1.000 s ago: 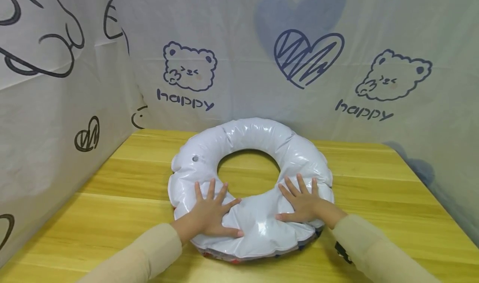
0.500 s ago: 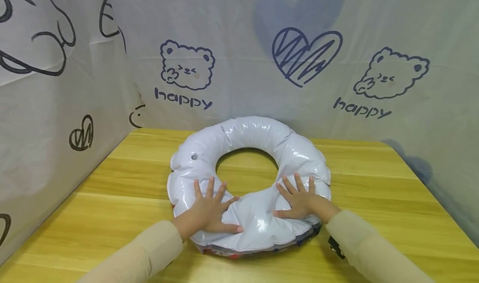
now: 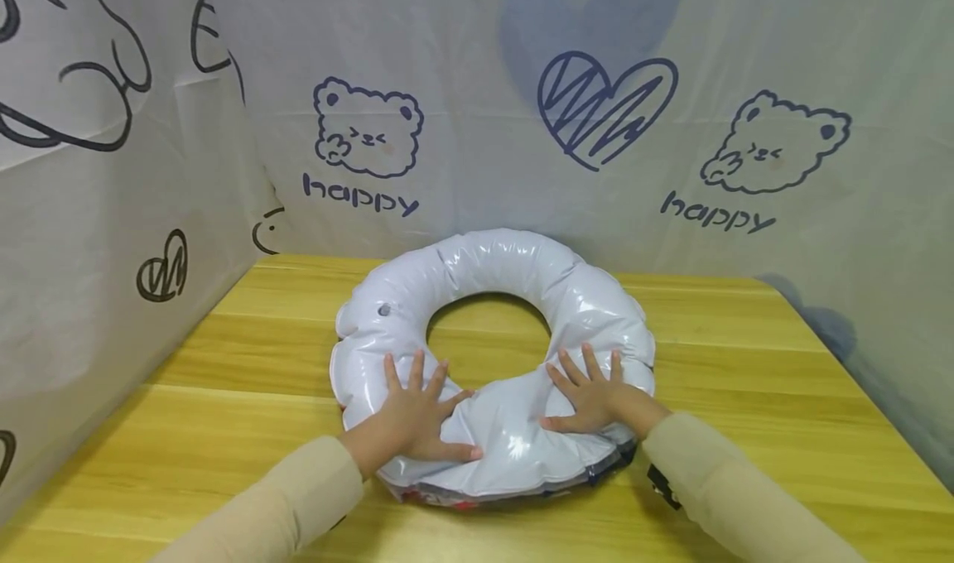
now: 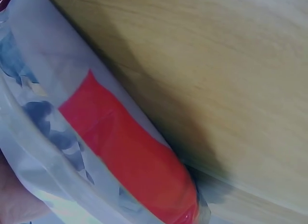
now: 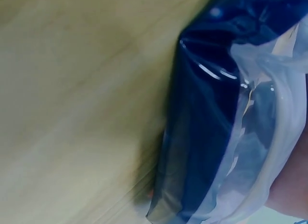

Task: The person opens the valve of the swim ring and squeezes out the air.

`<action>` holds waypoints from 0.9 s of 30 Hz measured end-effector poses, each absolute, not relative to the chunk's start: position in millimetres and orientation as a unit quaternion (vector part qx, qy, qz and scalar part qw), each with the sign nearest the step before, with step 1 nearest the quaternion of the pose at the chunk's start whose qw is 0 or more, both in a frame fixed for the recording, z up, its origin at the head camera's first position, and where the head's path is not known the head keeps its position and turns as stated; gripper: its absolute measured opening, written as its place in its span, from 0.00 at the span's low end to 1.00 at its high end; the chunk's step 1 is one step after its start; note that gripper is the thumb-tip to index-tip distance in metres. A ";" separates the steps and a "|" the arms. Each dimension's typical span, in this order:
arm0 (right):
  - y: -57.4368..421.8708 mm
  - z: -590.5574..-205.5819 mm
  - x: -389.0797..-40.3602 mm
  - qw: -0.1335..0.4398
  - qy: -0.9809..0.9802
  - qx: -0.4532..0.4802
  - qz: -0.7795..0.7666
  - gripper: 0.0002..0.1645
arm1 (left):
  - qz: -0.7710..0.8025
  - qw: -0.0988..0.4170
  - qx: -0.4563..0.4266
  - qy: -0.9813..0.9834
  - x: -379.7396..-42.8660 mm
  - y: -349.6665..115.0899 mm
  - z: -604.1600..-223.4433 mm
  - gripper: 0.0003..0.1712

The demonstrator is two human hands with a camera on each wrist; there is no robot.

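A white inflatable swim ring [image 3: 507, 257] lies flat on the table, its near part creased and sagging between the hands. My left hand [image 3: 413, 422] presses on its near left part with fingers spread. On the near right part rests my right hand [image 3: 592, 397], fingers also splayed. A small round valve [image 3: 384, 310] shows on the upper left of the ring. In the left wrist view the ring's underside has a red patch [image 4: 139, 156] beside a clear seam. The right wrist view shows a dark blue patch [image 5: 207, 113] along its lower side. Both palms are hidden from above.
The wooden table [image 3: 745, 381] extends around the ring on all sides. Behind it hangs a pale cloth [image 3: 477, 157] printed with bears and hearts, and another stretch of cloth stands along the left edge. A black wrist device [image 3: 662, 487] shows under the right sleeve.
The whole view has shifted slightly, so the ring and hands appear a little higher and further left. Both hands keep the same places on the ring.
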State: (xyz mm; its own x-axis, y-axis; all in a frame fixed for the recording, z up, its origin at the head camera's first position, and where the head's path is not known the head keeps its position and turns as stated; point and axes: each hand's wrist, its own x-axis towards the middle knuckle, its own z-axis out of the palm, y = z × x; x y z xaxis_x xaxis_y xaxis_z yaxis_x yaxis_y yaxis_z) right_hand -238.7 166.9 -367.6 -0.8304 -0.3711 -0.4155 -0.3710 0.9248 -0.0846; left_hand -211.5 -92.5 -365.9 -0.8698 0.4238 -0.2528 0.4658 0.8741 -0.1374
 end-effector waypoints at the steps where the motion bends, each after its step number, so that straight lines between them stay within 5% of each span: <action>1: 166.2 -367.8 -238.9 0.218 0.957 -0.192 0.002 0.55 | -0.100 0.107 0.231 0.962 -211.2 -92.4 -365.4 0.50; 12: 145.2 -373.0 -235.3 0.163 0.964 -0.150 0.151 0.63 | -0.144 0.096 0.229 0.958 -207.8 -88.7 -363.1 0.53; 27: 146.6 -376.7 -230.3 0.119 0.970 -0.152 0.150 0.65 | -0.210 0.066 0.217 0.951 -204.4 -83.8 -371.3 0.56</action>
State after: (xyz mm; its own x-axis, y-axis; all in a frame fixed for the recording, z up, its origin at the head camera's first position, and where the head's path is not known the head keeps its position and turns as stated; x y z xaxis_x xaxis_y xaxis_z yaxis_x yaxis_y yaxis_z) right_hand -230.3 146.6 -376.7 -0.9258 -0.2587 -0.2756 -0.3299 0.9089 0.2551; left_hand -204.4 -83.8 -371.3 -0.8970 0.3852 -0.2168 0.4406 0.8176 -0.3705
